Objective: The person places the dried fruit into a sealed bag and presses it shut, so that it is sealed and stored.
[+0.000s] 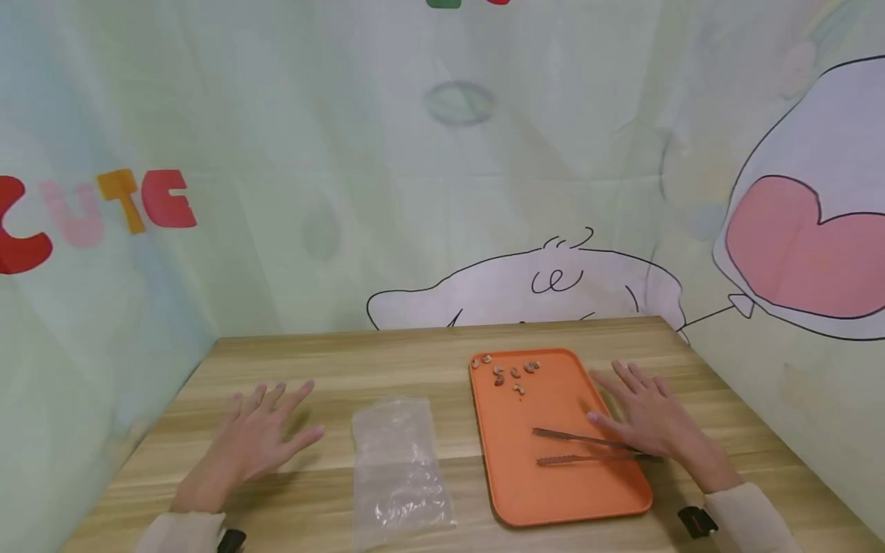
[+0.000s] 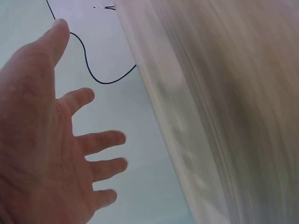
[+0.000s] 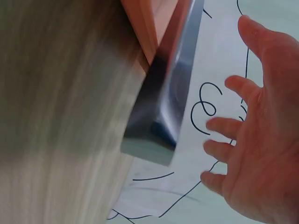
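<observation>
In the head view, an orange tray [image 1: 512,491] lies on the wooden table with several small brown nuts [image 1: 515,372] at its far left corner. Metal tongs [image 1: 581,459] lie across the tray, their toothed tips pointing left and their other end past its right edge. My right hand [image 1: 653,418], fingers spread and holding nothing, is above the tongs and the tray's right edge; the bent end of the tongs [image 3: 159,116] shows beside it in the right wrist view. My left hand [image 1: 252,445], also spread and empty, is left of a clear plastic bag [image 1: 401,468] lying flat.
The wooden table [image 1: 311,357] reaches back to a pale green printed cloth [image 1: 276,153] that hangs behind and at both sides. The bag lies left of the tray, with a strip of bare wood between them.
</observation>
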Demonstrator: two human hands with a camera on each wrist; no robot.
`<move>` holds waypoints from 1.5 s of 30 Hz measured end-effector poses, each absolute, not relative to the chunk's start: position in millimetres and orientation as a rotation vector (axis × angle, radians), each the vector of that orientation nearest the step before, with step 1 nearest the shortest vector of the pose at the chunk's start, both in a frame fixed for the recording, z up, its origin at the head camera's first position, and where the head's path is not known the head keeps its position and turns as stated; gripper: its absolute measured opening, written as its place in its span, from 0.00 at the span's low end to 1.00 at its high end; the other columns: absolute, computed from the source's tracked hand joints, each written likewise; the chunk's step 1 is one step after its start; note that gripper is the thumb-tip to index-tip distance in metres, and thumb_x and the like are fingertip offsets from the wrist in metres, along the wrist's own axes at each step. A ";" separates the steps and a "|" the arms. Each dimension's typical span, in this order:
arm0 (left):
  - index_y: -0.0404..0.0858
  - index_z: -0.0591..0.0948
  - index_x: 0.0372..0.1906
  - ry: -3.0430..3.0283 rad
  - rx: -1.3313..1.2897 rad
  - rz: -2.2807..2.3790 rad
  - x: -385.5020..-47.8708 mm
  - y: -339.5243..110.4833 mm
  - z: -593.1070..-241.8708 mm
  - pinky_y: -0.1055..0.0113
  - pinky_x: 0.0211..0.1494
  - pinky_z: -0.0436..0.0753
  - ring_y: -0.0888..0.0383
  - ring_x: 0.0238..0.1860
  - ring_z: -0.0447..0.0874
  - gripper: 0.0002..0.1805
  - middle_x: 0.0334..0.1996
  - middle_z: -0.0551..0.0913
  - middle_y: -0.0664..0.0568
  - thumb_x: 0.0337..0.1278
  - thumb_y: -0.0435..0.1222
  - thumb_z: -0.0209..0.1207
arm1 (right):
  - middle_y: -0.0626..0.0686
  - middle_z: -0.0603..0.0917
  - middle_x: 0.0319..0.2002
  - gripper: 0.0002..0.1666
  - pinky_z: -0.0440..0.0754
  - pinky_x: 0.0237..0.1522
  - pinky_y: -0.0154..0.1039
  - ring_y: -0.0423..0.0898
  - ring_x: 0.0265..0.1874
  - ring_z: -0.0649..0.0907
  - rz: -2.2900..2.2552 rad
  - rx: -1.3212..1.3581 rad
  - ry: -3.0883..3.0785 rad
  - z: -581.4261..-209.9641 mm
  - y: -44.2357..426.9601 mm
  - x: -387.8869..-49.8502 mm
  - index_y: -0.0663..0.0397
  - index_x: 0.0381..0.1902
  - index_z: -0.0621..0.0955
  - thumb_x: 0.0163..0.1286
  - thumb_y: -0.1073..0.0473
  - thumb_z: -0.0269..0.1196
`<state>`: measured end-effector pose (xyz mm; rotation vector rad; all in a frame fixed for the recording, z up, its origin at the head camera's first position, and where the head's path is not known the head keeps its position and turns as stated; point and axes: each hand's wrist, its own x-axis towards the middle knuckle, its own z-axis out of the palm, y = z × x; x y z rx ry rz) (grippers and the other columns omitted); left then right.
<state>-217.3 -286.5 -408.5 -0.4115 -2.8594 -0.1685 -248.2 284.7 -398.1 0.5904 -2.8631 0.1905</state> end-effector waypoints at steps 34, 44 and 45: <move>0.38 0.79 0.47 -2.990 -1.015 -1.122 -277.0 -224.5 -402.0 0.63 0.44 0.80 0.56 0.44 0.81 0.13 0.45 0.82 0.51 0.67 0.42 0.63 | 0.36 0.74 0.24 0.10 0.68 0.22 0.33 0.32 0.22 0.69 0.424 0.865 -2.889 -405.8 274.7 -242.0 0.51 0.41 0.85 0.67 0.52 0.69; 0.44 0.81 0.42 -2.825 -0.995 -1.032 -252.3 -221.3 -351.7 0.66 0.41 0.80 0.62 0.39 0.81 0.04 0.42 0.83 0.56 0.67 0.39 0.63 | 0.40 0.75 0.20 0.08 0.67 0.16 0.37 0.38 0.18 0.71 0.223 0.694 -2.887 -392.2 247.8 -270.0 0.49 0.33 0.86 0.66 0.51 0.70; 0.45 0.81 0.42 -2.802 -0.980 -1.017 -248.9 -219.7 -346.1 0.65 0.42 0.80 0.62 0.39 0.80 0.04 0.44 0.84 0.55 0.67 0.39 0.63 | 0.40 0.76 0.20 0.08 0.67 0.16 0.37 0.38 0.19 0.71 0.220 0.685 -2.891 -392.3 246.1 -271.3 0.48 0.33 0.86 0.66 0.51 0.70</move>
